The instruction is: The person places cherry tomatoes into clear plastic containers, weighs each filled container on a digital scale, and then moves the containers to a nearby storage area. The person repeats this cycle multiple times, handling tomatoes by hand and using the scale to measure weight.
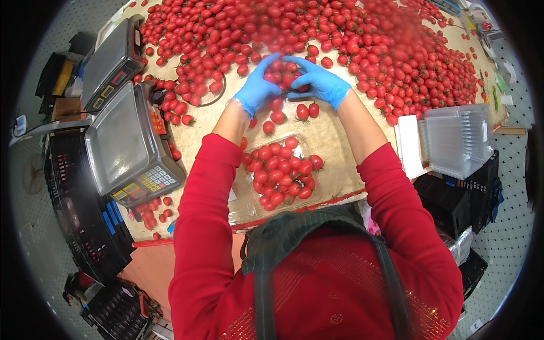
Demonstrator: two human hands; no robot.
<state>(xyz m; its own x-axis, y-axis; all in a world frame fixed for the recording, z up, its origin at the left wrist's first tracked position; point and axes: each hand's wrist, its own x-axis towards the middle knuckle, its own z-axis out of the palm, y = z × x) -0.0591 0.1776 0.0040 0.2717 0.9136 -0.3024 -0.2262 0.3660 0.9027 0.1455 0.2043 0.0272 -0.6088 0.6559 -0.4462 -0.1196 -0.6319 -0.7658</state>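
Observation:
Both my hands wear blue gloves and cup a cluster of cherry tomatoes [278,76] just above the table. My left hand [256,87] curves around the cluster's left side, and my right hand [319,80] closes in from the right with bent fingers. A few loose cherry tomatoes [302,111] lie just below my hands. Nearer my body is an open clear plastic clamshell [302,143], its base heaped with cherry tomatoes [278,174]. Beyond my hands spreads a large pile of cherry tomatoes [212,29], blurred in places.
Two digital scales [117,140] [108,63] stand at the left, with loose tomatoes beside them. A stack of clear plastic containers [457,138] rests at the table's right edge, beside a white block [410,144]. Black plastic crates [80,187] stand left of the table. A dark cable [219,98] loops near the pile.

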